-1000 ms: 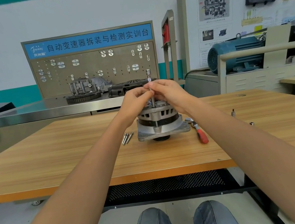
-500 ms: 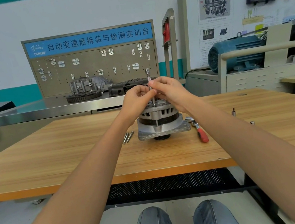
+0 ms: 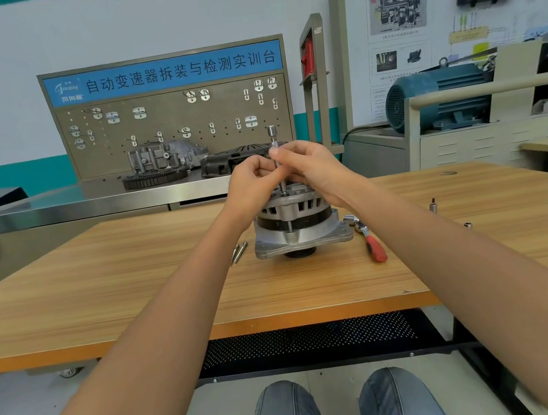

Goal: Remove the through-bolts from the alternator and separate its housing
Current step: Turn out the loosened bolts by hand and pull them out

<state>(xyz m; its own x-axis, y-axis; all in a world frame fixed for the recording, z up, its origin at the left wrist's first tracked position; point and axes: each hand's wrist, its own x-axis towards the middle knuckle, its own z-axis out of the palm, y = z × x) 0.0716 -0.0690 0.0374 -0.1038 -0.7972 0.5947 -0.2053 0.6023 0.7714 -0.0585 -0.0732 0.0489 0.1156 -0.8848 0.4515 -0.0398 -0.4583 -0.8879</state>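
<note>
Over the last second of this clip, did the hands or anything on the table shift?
Hardly at all. Both the left hand and right hand keep pinching the upright socket extension standing on top of the alternator; only the fingers shift slightly, as if twirling it. The alternator, the loose bolts to its left and the red-handled ratchet to its right stayed put.
</note>
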